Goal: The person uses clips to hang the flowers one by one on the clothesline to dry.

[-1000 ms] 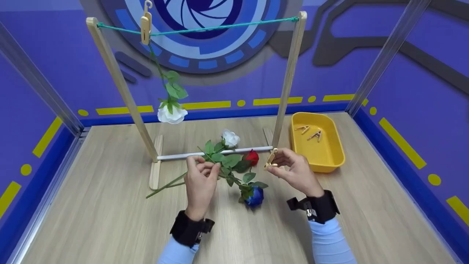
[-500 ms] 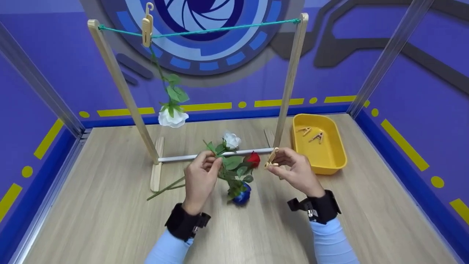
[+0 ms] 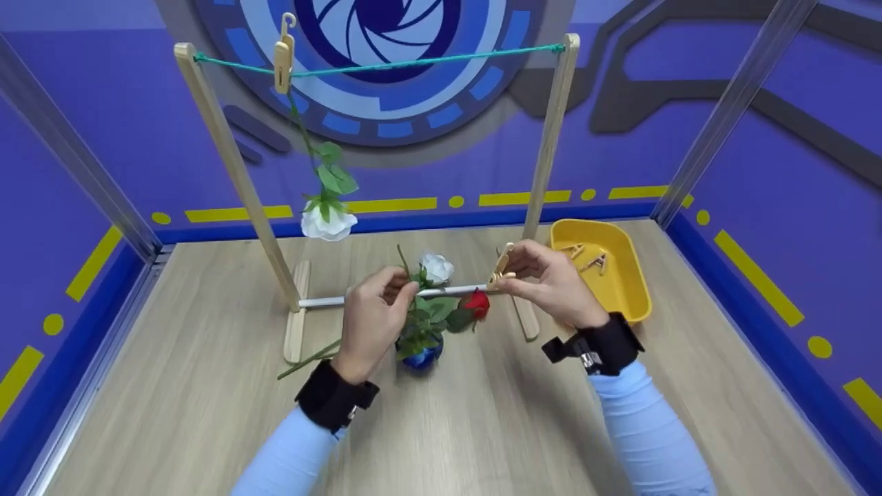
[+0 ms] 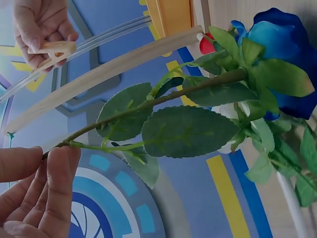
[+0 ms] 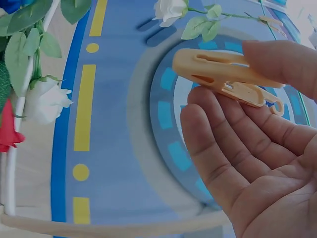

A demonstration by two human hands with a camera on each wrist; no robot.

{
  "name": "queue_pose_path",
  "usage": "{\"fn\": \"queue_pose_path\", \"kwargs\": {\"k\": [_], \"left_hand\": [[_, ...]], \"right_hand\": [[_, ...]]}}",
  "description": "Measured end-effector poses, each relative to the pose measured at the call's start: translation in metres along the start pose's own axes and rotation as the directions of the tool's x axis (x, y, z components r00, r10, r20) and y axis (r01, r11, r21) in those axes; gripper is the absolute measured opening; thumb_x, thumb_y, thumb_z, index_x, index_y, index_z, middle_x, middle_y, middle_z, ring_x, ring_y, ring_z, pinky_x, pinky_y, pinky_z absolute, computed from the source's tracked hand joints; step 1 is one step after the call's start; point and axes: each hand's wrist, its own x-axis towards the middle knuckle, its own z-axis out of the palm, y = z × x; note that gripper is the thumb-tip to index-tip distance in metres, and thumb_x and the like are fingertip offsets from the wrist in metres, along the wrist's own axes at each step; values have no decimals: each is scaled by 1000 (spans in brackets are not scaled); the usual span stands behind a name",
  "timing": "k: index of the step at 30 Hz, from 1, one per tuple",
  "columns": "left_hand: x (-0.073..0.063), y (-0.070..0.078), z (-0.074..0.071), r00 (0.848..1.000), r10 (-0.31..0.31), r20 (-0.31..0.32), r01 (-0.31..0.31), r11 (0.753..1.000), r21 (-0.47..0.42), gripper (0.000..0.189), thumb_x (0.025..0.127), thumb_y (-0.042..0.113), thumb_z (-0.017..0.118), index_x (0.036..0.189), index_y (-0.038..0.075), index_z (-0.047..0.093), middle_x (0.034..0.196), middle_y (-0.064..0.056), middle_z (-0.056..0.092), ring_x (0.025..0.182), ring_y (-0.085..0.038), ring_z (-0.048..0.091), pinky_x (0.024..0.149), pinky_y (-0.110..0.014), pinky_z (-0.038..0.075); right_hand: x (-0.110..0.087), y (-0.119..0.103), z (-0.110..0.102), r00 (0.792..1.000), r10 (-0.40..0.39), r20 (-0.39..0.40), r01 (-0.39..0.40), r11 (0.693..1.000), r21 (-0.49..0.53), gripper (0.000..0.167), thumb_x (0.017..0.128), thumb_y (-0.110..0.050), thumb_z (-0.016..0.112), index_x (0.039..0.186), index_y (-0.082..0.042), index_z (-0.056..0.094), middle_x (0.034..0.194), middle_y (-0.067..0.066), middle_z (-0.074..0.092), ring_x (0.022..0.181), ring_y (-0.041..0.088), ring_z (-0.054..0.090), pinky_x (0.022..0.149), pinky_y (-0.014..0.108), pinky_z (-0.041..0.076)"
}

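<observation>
My left hand point(image 3: 372, 320) pinches the stem of a blue rose point(image 4: 285, 59) near its end, between thumb and fingers. The blossom point(image 3: 422, 356) hangs downward near the table, with green leaves above it. My right hand point(image 3: 559, 284) grips a tan clothespin point(image 5: 223, 72) with a hook at one end, between thumb and fingers. A white rose point(image 3: 436, 269) and a red rose point(image 3: 477, 304) lie on the table by the rack's white rod point(image 3: 324, 302). Upside down from the green cord point(image 3: 413, 64), another white rose point(image 3: 329, 221) hangs by a clothespin point(image 3: 283, 65).
Wooden posts point(image 3: 234, 169) at left and right point(image 3: 553, 131) hold up the cord. Right of the rack, a yellow tub point(image 3: 620, 293) holds a couple of clothespins point(image 3: 596, 263). Blue panels point(image 3: 772, 227) wall the table at the back and sides.
The blue rose has swung left and now hangs from my left hand, its stem end raised. My right hand has moved up slightly with the clothespin, and the head view has tilted a little.
</observation>
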Motion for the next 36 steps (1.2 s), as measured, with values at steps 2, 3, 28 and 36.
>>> {"fn": "queue_pose_path", "kwargs": {"k": [2,3,28,36], "left_hand": [[6,2,-3,1000,4,11,-4,1000,11,7,92,2,76,98,0,74,86,-8,74,73,-17,70,66,-31,58],[9,3,-4,1000,6,14,-6,1000,18,7,92,2,76,98,0,74,86,-8,75,73,-17,70,66,-32,58],[102,20,-47,999,13,40,-16,996,85,15,100,8,67,111,-2,71,96,-15,74,83,-25,69,79,-33,54],[124,23,-57,997,-56,50,51,993,105,19,102,11,66,117,0,71,102,-15,74,89,-24,69,82,-33,53]], "right_hand": [[9,-8,-3,1000,-6,14,7,1000,-28,27,89,-3,80,112,3,66,101,14,73,88,22,71,78,25,59],[14,-12,-4,1000,-15,23,16,999,-41,27,89,-3,80,112,3,66,101,14,73,88,22,71,78,25,59],[133,-120,-10,971,-205,125,223,963,-154,29,92,-4,77,116,5,65,100,13,75,84,15,71,75,23,58],[165,-159,-4,963,-249,100,266,939,-218,27,93,-6,76,115,3,65,102,12,74,87,14,70,82,25,57]]}}
